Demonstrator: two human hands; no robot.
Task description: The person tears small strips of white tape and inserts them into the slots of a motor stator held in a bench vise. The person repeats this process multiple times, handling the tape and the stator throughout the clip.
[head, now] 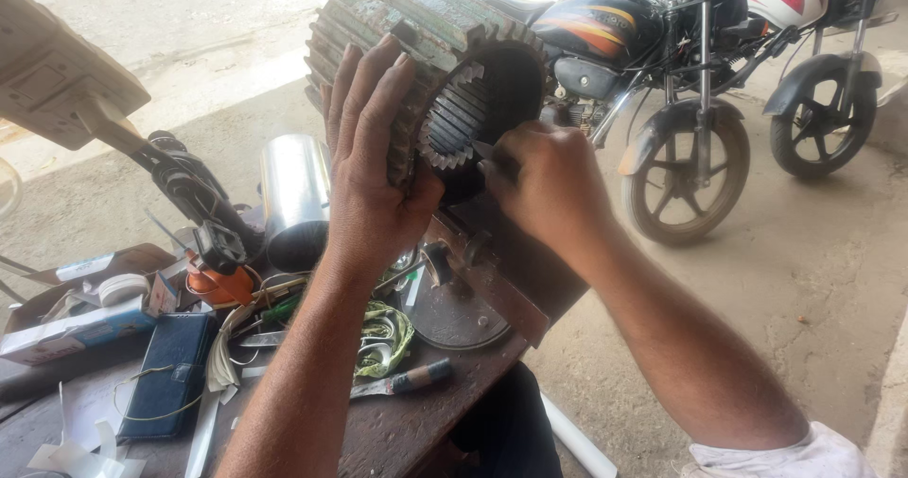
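Your left hand [374, 156], fingers spread, braces the finned motor stator [426, 43] above the desk [397, 431]. Your right hand [544, 190] pinches a thin strip [484, 150] at the slotted bore.

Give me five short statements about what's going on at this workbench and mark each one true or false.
1. The left hand lies flat against the outside of the ribbed motor stator. True.
2. The right hand is empty and rests on the bench. False: it pinches a thin tool at the stator's toothed inner rim.
3. Two motorcycles stand behind the stator. True.
4. The shiny metal cylinder sits inside the stator's bore. False: it lies on the bench to the left of the left hand.
5. A dark blue wallet-like case lies on the wooden bench near the left forearm. True.
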